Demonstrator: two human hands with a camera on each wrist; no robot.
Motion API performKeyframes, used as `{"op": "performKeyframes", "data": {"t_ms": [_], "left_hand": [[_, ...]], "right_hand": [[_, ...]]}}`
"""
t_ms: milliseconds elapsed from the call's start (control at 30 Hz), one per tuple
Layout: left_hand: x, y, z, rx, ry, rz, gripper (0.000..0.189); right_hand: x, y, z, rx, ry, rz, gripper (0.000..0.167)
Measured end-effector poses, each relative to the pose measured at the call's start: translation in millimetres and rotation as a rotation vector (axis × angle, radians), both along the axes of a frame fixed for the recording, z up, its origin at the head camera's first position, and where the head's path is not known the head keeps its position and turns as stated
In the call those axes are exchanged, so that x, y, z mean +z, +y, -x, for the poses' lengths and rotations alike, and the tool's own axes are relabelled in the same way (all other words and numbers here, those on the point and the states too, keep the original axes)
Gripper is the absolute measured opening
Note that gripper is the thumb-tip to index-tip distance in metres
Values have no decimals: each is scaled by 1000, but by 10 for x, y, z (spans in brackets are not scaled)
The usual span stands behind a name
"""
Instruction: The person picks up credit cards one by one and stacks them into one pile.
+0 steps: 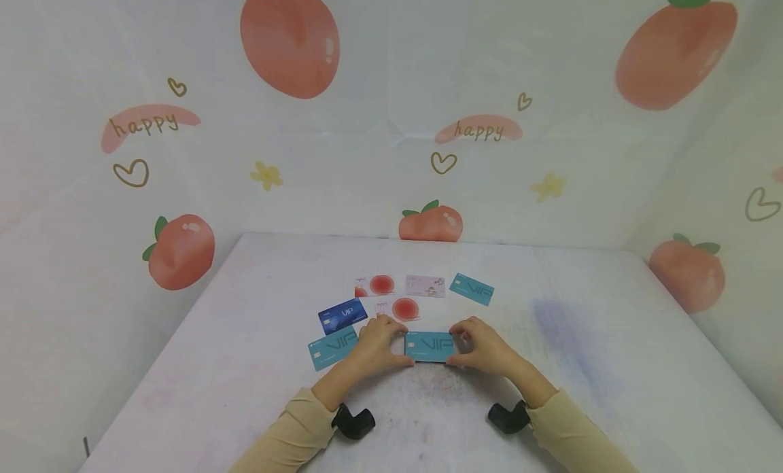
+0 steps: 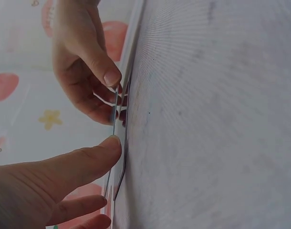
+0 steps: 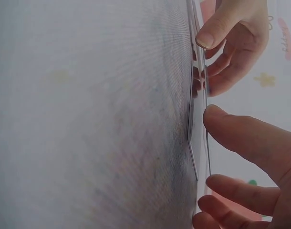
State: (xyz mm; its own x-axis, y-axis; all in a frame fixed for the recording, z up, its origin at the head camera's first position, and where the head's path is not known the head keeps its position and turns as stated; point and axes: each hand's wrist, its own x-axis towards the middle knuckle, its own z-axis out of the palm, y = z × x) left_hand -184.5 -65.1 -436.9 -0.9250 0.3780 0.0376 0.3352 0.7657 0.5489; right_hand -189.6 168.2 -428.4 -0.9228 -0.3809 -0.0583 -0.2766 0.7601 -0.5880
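Both hands on teal VIP card (image 1: 430, 346), near table's (image 1: 612, 364) front-middle. Left hand (image 1: 379, 344) pinches left end, right hand (image 1: 483, 347) pinches right end; wrist views suggest two stacked cards. Step: squaring or lifting card. Next likely needs firm edge grip, clear of red-circle card (image 1: 400, 309).

Teal VIP card (image 1: 430, 346) (lifted slightly), front-centre on table

Soft, even light fills the head view with faint shadows and bowed edges, while both wrist views are dimmer, their nearest fingers (image 2: 50, 176) blurred.
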Motion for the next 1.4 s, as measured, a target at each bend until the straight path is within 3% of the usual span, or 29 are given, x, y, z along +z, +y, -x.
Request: {"op": "performKeyframes", "data": {"t_ms": [867, 1400], "left_hand": [[26, 31, -22, -3, 41, 70, 55], [25, 33, -16, -8, 56, 84, 54]], "right_hand": [[-4, -45, -12, -55, -11, -22, 48], [-10, -49, -23, -27, 47, -43, 48]]}}
